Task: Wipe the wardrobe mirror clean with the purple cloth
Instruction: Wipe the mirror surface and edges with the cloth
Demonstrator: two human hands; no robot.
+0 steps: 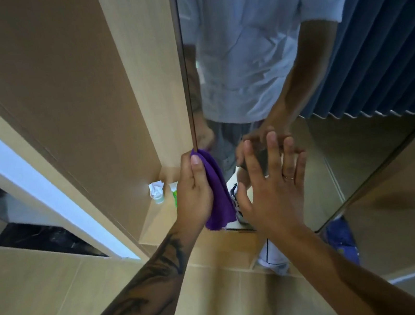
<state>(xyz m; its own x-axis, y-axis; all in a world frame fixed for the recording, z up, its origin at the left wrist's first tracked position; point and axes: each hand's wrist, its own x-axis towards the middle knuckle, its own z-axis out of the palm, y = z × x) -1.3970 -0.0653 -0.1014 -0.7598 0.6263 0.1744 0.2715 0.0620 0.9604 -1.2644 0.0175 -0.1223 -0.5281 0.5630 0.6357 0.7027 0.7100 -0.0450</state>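
On the left, the left hand (193, 187) grips the purple cloth (216, 191) folded over the mirror (321, 138) door's left edge; running it along that edge with steady pinch pressure should clean it best. To the right, the right hand (273, 182) presses flat and spread on the glass, bracing the door. No label is legible.

purple cloth (216, 191) against mirror (296, 73) edge
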